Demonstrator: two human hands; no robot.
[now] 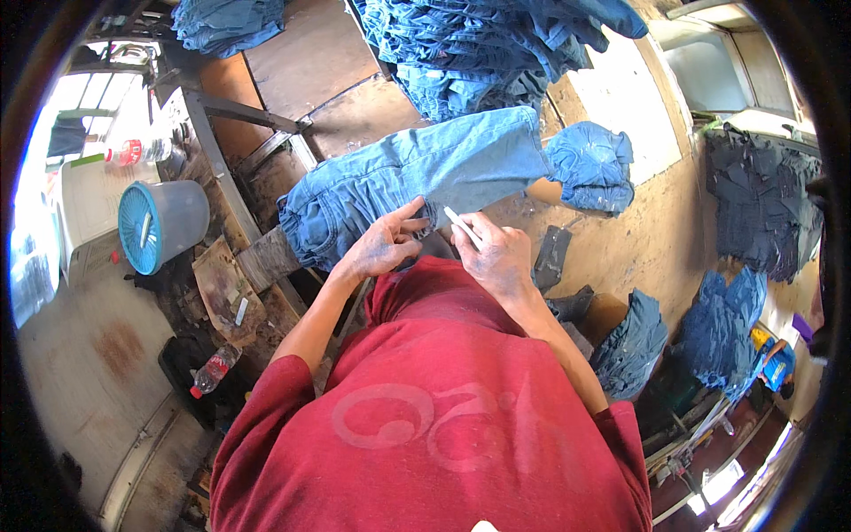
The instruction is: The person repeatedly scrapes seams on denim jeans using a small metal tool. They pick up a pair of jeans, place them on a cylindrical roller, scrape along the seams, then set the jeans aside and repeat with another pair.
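Across the work support in front of me lies a pair of faded blue jeans (425, 164), one leg stretched to the right and its gathered end at the left. My left hand (386, 246) rests at the near edge of the denim, its fingers stretched out and slightly apart, with greyish-blue stains on the skin. A short, slim white stick (463, 228) is pinched in my right hand (495, 257), its tip pointing toward the near edge of the jeans. What kind of tool the stick is, I cannot make out.
Beyond the jeans rises a tall stack of folded jeans (470, 53); a bundled denim piece (592, 167) sits to the right. At left are a lidded bucket (168, 226) and a plastic bottle (215, 371). Dark garments (762, 199) hang at far right, near a partly visible person (778, 363).
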